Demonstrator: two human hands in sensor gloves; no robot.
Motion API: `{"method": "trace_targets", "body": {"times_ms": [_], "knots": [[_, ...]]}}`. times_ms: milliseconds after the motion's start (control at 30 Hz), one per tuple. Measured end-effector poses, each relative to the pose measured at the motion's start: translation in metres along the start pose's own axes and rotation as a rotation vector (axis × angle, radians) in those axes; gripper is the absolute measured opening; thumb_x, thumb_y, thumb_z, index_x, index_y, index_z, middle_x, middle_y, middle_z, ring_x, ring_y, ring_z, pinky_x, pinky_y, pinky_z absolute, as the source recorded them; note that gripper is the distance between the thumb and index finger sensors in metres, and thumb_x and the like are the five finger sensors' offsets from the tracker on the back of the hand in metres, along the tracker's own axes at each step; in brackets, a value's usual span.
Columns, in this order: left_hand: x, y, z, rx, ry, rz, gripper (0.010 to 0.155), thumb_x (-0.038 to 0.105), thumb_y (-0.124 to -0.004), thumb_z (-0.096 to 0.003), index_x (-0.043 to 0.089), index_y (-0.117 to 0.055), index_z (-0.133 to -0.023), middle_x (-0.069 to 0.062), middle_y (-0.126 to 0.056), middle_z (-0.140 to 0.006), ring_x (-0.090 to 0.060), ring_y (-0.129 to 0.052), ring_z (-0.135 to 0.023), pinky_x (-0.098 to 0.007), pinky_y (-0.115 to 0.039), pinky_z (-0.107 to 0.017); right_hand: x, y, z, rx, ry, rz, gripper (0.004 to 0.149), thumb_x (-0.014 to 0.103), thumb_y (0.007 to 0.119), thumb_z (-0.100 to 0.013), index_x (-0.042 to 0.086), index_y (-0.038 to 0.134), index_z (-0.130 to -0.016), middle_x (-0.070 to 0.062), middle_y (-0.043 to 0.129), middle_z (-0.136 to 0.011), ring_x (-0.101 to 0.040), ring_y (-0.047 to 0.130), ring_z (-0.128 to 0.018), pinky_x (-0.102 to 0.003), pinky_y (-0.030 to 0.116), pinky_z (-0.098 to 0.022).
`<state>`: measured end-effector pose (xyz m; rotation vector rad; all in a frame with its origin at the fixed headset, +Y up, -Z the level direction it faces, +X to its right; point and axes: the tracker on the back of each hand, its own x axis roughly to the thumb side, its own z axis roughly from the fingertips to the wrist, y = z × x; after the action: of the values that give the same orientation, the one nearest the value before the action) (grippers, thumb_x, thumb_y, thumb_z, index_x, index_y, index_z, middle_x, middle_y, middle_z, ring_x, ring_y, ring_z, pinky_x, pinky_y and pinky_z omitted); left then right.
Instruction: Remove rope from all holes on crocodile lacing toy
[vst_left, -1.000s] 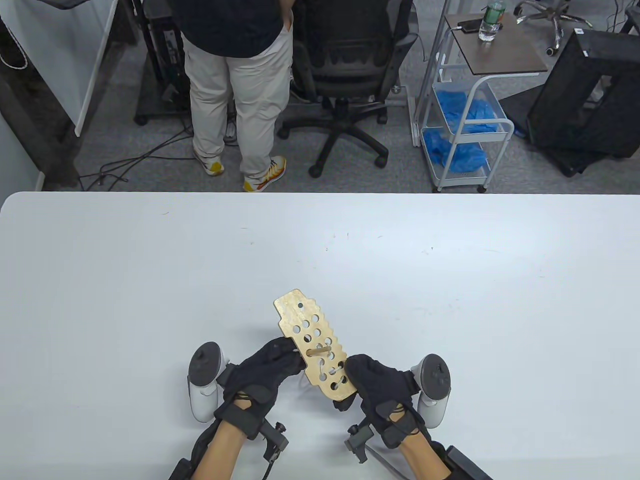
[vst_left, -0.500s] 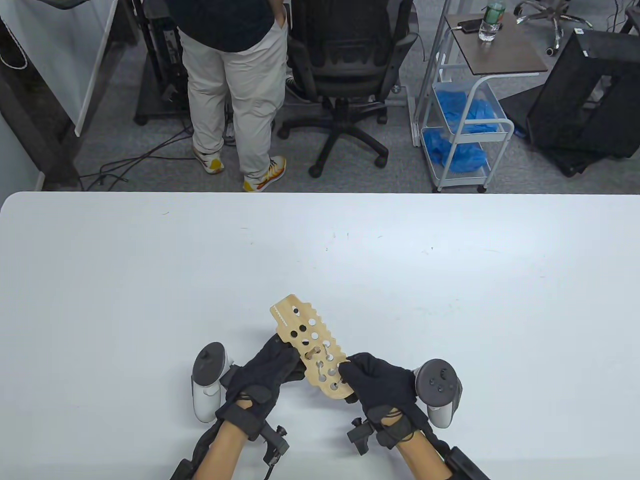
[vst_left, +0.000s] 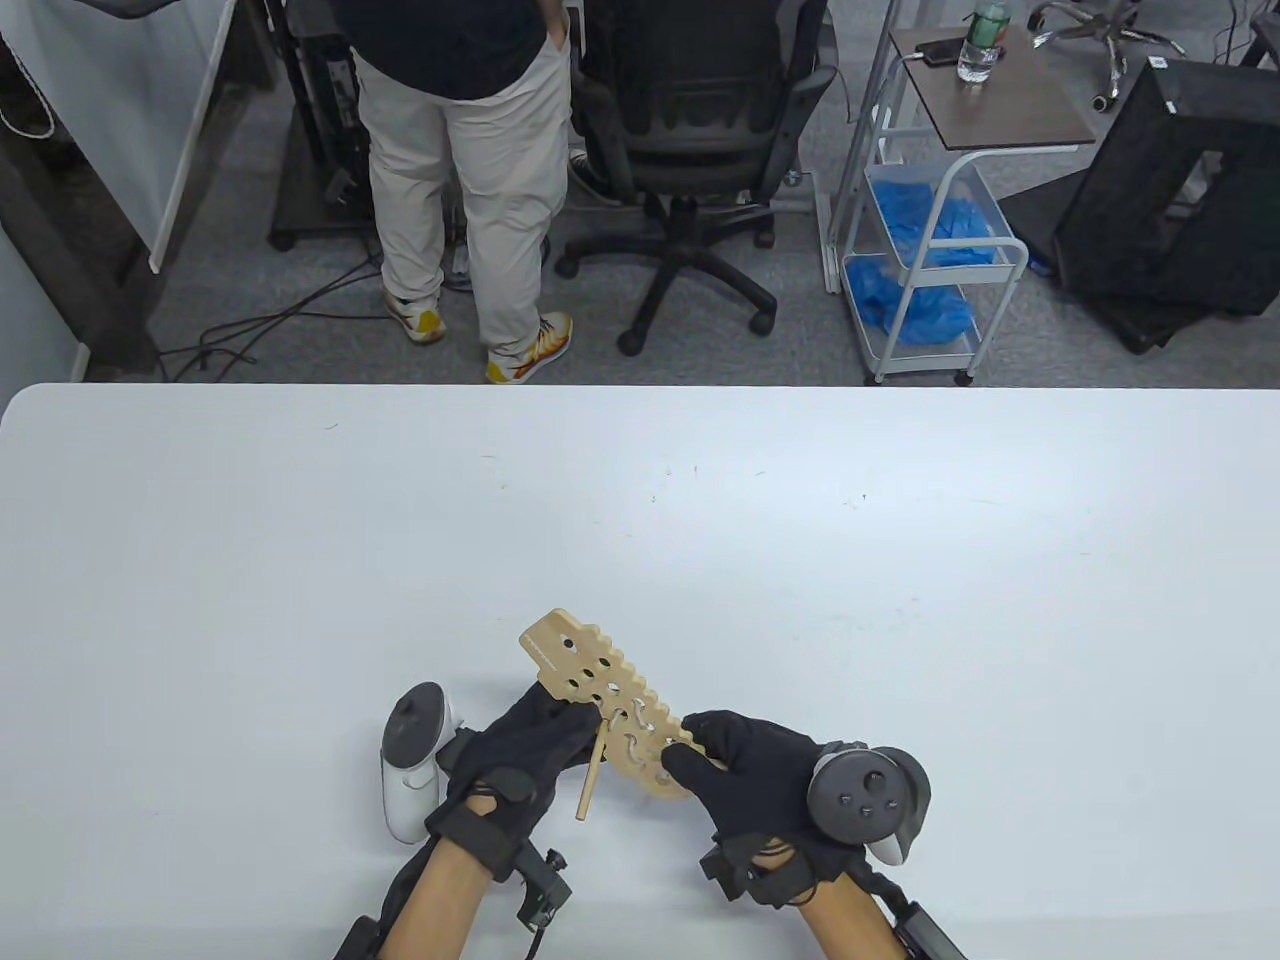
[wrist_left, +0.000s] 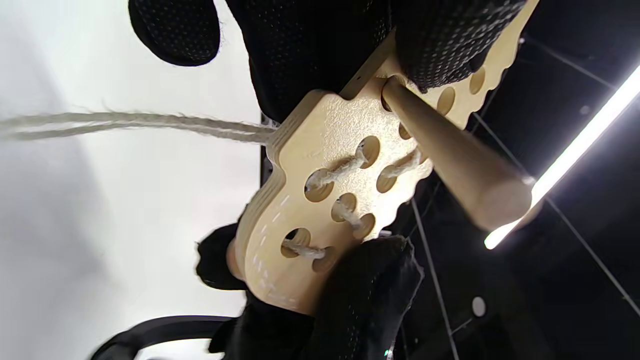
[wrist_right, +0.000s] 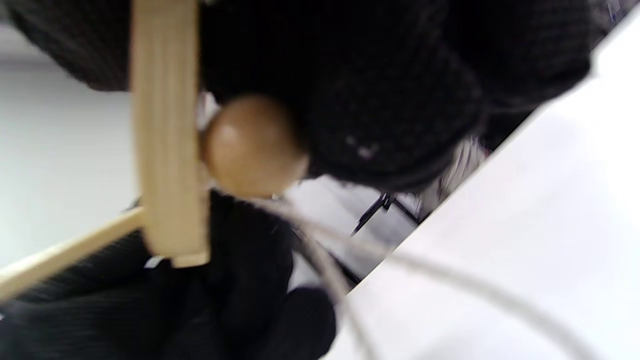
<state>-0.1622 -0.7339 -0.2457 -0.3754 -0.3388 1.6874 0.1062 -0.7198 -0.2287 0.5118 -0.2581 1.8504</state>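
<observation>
Crocodile lacing toy (vst_left: 608, 712), a pale wooden board full of holes, is held tilted above the near edge of the white table (vst_left: 300, 560) between both gloved hands. Right hand (vst_left: 760, 785) grips its near end, fingers curled round the edge; left hand (vst_left: 525, 750) holds its left side, fingers wrapped on the board. A wooden needle (vst_left: 592, 768) sticks out of one hole toward the person. Rope (wrist_left: 320, 177) is laced through several holes near that end. Beyond the table, a person (vst_left: 460, 170) stands beside an office chair (vst_left: 690, 130).
</observation>
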Motion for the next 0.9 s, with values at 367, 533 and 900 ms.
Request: {"method": "trace_targets", "body": {"times_ms": [367,533,900], "knots": [[-0.001,-0.001,0.001,0.024,-0.044,0.148,0.051,0.045,-0.078,-0.0532,0.038,-0.069,-0.103,0.013,-0.095,-0.092,-0.012,-0.095,-0.082,-0.055,-0.071,-0.071,-0.013,0.013,0.002,0.157,0.023,-0.247,0.063,0.053,0.081,-0.043,0.011,0.069,-0.088,-0.021,0.075,-0.094,-0.044,0.089,-0.064,-0.067,0.071,-0.047],[-0.001,-0.003,-0.001,-0.007,-0.016,0.094,0.052,0.045,-0.077,-0.0538,0.037,-0.067,-0.104,0.011,-0.094,-0.093,-0.015,-0.093,-0.082,-0.057,-0.069,-0.071,-0.016,0.013,0.002,0.146,0.049,-0.314,0.053,0.045,0.076,-0.047,0.008,0.073,-0.085,-0.024,0.084,-0.082,-0.042,0.093,-0.053,-0.066,0.073,-0.044],[-0.001,-0.008,-0.002,-0.058,0.055,-0.101,0.070,0.057,-0.070,-0.0548,0.024,-0.054,-0.114,-0.002,-0.087,-0.100,-0.026,-0.086,-0.087,-0.064,-0.063,-0.070,-0.013,-0.008,0.002,-0.052,0.059,-0.215,0.046,0.042,0.076,-0.046,0.005,0.079,-0.074,-0.021,0.092,-0.071,-0.037,0.097,-0.039,-0.061,0.078,-0.037]]}}
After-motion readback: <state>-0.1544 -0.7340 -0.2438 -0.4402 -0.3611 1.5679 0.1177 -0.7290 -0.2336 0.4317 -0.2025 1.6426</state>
